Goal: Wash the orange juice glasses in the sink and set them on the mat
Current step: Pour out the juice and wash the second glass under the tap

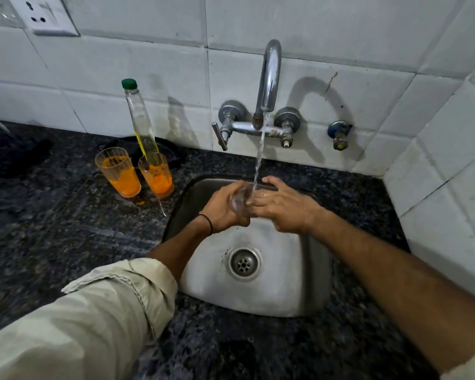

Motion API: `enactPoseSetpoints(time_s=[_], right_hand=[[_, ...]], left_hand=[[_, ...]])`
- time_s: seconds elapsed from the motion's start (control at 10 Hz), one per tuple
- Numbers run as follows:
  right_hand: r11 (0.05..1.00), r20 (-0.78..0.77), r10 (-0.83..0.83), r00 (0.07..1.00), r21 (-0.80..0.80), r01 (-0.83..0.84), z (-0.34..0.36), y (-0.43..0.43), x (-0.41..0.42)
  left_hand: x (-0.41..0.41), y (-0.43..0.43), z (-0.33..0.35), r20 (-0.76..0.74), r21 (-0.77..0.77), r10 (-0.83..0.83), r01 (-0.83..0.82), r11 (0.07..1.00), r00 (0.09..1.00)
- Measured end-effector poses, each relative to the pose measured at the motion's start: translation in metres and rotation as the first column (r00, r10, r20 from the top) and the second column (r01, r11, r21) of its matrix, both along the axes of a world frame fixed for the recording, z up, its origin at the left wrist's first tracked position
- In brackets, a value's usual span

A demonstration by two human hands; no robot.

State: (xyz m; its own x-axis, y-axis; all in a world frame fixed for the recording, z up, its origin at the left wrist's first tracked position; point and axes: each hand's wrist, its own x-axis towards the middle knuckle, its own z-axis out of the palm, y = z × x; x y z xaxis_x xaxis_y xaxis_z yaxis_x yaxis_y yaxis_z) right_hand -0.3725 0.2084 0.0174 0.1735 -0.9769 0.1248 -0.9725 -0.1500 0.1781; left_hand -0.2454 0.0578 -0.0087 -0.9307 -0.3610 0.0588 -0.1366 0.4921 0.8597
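Left hand: my left hand [222, 207] is wrapped round the clear glass [240, 200], fingers curled tight on its body. It carries the glass alone.
Right hand: my right hand [283, 207] has fingers nearly straight and the thumb lifted away. The fingertips reach the glass's mouth and hold nothing; I judge they rub the rim.
Glass position: it lies tilted on its side over the sink [285, 283], directly under the water stream [259, 149] from the tap [270, 75], so the water runs over and into it.
Waiting glasses: two orange-stained glasses [118, 172] [157, 174] stand upright on the dark countertop [52, 215], left of the sink, just beside each other. I think they are kept there within reach of the left hand.
Bottle: a tall green-capped bottle [141, 119] stands close behind them.
Mat: a dark shape lies behind the bottle; I cannot tell if it is the mat.
Progress: one glass is being rinsed, two are not yet washed.
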Motion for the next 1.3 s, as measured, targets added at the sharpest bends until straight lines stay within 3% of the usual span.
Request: enactPoseSetpoints(time_s=[0.1,0.2,0.3,0.4,0.5,0.6,0.7,0.8,0.9,1.0,1.1,1.2,1.3], right_hand=[[0.961,-0.066,-0.055,0.996,0.267,0.07,0.027,-0.008,-0.007],[0.909,0.107,-0.337,0.935,0.297,0.294,0.032,-0.024,0.018],[0.725,0.443,-0.689,0.573,0.436,0.534,0.027,-0.046,0.042],[0.492,0.742,-0.627,-0.236,0.613,0.618,0.021,-0.072,0.059],[0.367,0.848,-0.406,-0.341,0.493,0.789,0.013,-0.081,0.081],[0.504,0.9,-0.433,0.059,0.188,0.843,0.004,-0.056,0.087],[0.852,0.638,-0.428,0.641,0.047,0.522,-0.003,-0.021,0.053],[0.943,0.053,-0.248,0.967,0.241,0.229,0.02,-0.014,0.013],[0.882,0.083,-0.312,0.947,0.395,0.256,0.052,-0.026,0.022],[0.794,0.4,-0.593,0.698,0.434,0.426,0.062,-0.039,0.041],[0.728,0.374,-0.684,0.626,0.306,0.613,0.053,-0.051,0.057],[0.701,0.247,-0.705,0.665,0.106,0.705,0.041,-0.057,0.076],[0.685,0.288,-0.718,0.634,0.126,0.718,0.041,-0.057,0.072]], left_hand=[[-0.006,0.006,-0.004,-0.033,0.098,0.008,-0.005,0.995,0.999],[-0.013,0.008,-0.003,-0.089,0.104,0.107,-0.097,0.99,0.99],[-0.014,0.016,-0.002,-0.136,-0.013,0.18,-0.183,0.983,0.974],[-0.013,0.029,-0.004,-0.165,-0.056,0.265,-0.277,0.959,0.95],[-0.02,0.031,0.003,-0.076,0.082,0.309,-0.303,0.949,0.948],[-0.02,0.019,0.009,-0.077,0.206,0.276,-0.256,0.945,0.958],[-0.012,0.0,0.005,-0.086,0.053,0.141,-0.136,0.989,0.986],[-0.01,0.001,0.003,-0.006,-0.002,0.037,-0.037,0.999,0.999],[-0.012,0.009,0.0,-0.043,0.138,0.098,-0.092,0.986,0.994],[-0.01,0.021,-0.001,-0.076,0.253,0.15,-0.126,0.959,0.986],[-0.008,0.036,-0.004,-0.008,0.241,0.342,-0.33,0.913,0.94],[-0.01,0.05,0.004,0.028,0.32,0.438,-0.423,0.848,0.898],[-0.002,0.051,0.009,0.012,0.393,0.365,-0.34,0.854,0.931]])
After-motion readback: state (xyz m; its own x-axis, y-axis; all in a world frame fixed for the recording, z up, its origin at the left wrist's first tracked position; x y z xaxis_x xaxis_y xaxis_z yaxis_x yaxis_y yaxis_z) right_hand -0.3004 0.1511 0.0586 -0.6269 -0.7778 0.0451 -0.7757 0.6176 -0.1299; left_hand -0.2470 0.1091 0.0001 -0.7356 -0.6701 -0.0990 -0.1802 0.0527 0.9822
